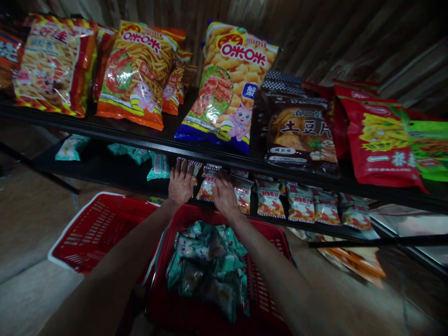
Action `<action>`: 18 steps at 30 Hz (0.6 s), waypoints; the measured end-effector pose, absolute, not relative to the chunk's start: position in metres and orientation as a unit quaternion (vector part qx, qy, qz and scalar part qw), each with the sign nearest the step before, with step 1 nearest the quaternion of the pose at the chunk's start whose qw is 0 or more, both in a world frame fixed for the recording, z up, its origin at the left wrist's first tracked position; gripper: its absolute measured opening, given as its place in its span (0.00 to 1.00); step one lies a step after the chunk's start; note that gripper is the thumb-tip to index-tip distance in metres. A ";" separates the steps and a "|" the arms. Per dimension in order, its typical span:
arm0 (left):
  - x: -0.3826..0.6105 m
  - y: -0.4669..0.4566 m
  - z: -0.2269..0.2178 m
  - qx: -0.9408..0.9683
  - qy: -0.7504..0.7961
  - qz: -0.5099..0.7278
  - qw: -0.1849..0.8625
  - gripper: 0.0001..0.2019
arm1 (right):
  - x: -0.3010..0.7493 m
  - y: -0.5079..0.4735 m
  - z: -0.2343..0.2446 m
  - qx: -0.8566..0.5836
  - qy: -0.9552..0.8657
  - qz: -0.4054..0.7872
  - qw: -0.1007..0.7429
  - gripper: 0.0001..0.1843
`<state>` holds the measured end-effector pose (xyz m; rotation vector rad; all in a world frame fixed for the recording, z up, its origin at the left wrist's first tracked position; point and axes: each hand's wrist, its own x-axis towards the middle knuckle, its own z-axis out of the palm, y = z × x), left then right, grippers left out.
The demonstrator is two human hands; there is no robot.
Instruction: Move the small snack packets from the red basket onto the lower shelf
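Observation:
Both of my arms reach over a red shopping basket (268,280) to the low black shelf. My left hand (180,183) lies with its fingers stretched over a small snack packet with a striped edge (191,164), beside a teal packet (158,167). My right hand (224,192) rests its spread fingers across the row of small white-and-orange snack packets, between one packet (206,183) and another packet (242,196). Its fingertips are partly hidden under the upper shelf's edge. In the basket lies a heap of teal snack packets (201,245).
Large snack bags, including a yellow-and-blue bag (224,88) and a brown bag (301,128), line the upper black shelf (135,135). A second red basket (101,233) stands at the left on the tiled floor. More small packets (301,203) continue rightward. An orange package (353,259) lies low at right.

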<state>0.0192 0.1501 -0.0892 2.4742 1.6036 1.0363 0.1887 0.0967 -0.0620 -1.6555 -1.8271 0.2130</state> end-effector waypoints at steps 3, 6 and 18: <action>0.020 0.150 -0.092 0.789 0.516 0.332 0.017 0.23 | 0.192 0.116 -0.065 -0.646 -0.696 0.082 0.303 0.23; 0.021 0.149 -0.095 0.784 0.525 0.329 0.034 0.23 | 0.194 0.125 -0.068 -0.644 -0.706 0.084 0.284 0.22; 0.022 0.146 -0.095 0.778 0.518 0.354 0.034 0.25 | 0.195 0.109 -0.082 -0.649 -0.696 0.067 0.300 0.23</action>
